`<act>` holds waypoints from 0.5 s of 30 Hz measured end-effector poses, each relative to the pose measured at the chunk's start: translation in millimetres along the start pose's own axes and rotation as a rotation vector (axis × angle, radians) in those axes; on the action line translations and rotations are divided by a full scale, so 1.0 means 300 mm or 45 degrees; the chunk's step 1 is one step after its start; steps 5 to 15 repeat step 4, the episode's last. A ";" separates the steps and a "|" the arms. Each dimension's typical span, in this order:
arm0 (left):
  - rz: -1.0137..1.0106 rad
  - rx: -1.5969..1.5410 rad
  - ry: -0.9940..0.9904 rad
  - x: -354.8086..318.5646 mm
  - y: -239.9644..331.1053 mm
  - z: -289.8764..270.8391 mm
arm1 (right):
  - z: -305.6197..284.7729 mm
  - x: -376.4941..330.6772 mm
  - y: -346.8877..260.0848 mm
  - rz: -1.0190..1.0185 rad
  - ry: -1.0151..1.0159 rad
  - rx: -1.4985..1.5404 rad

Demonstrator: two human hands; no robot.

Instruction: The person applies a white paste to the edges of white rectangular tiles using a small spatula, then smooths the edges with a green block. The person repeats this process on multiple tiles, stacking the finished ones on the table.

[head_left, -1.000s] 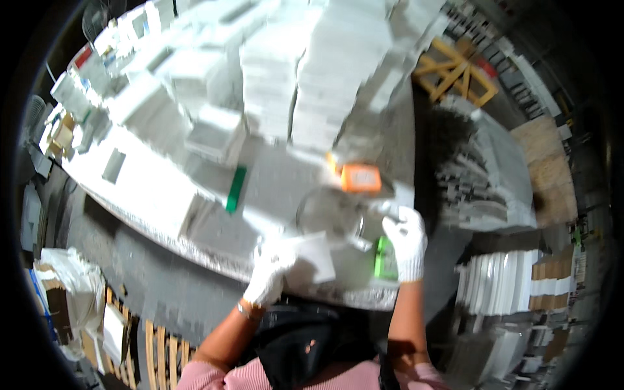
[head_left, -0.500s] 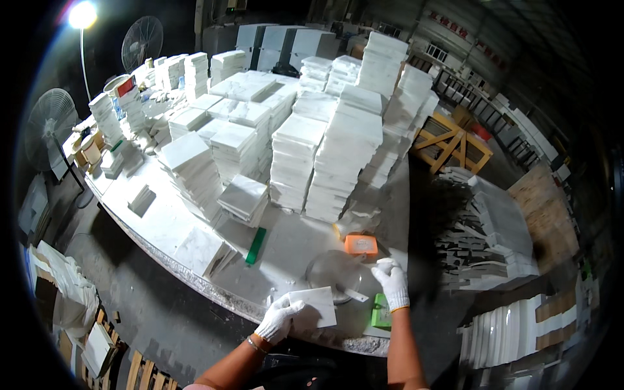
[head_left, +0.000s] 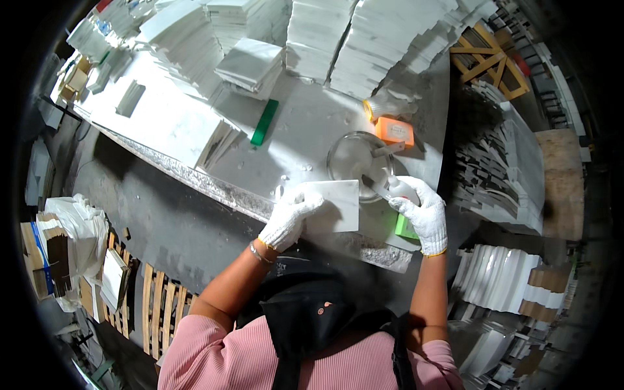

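My left hand [head_left: 290, 219], in a white knit glove, pinches the left edge of a square white marble tile [head_left: 340, 203] held over the table's near edge. My right hand [head_left: 424, 213], gloved likewise, is closed round a small white squeeze bottle [head_left: 403, 190] with a narrow tip. Beyond the hands stands a round bowl [head_left: 351, 156] with pale contents. One flat scraper [head_left: 388, 149] lies across its far right rim; a second, dark-bladed scraper [head_left: 375, 186] crosses the near rim beside the bottle. A bright green box [head_left: 407, 227] is partly hidden by my right hand.
An orange box [head_left: 394, 132] and a spare glove [head_left: 389, 106] lie past the bowl. A green block [head_left: 264, 122] rests left of it. Tall stacks of marble tiles [head_left: 383, 39] fill the table's far side. Wooden pallets [head_left: 156, 305] are on the floor at left.
The view has tilted down toward my body. My right hand, earlier empty-looking beside the bowl, now grips the white bottle close to the tile. My left hand still holds the tile.
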State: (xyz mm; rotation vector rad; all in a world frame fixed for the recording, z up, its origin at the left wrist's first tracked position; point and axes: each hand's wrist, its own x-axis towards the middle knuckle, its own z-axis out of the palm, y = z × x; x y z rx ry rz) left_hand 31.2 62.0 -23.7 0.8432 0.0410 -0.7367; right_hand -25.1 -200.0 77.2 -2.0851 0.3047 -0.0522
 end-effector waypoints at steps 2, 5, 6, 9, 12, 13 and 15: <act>0.013 0.060 0.002 0.005 -0.008 -0.009 | 0.007 0.002 0.003 0.041 -0.058 0.061; 0.027 0.125 0.006 0.024 -0.038 -0.043 | 0.011 0.010 0.012 -0.014 -0.069 -0.039; 0.027 0.125 0.006 0.024 -0.038 -0.043 | 0.011 0.010 0.012 -0.014 -0.069 -0.039; 0.027 0.125 0.006 0.024 -0.038 -0.043 | 0.011 0.010 0.012 -0.014 -0.069 -0.039; 0.027 0.125 0.006 0.024 -0.038 -0.043 | 0.011 0.010 0.012 -0.014 -0.069 -0.039; 0.027 0.125 0.006 0.024 -0.038 -0.043 | 0.011 0.010 0.012 -0.014 -0.069 -0.039; 0.027 0.125 0.006 0.024 -0.038 -0.043 | 0.011 0.010 0.012 -0.014 -0.069 -0.039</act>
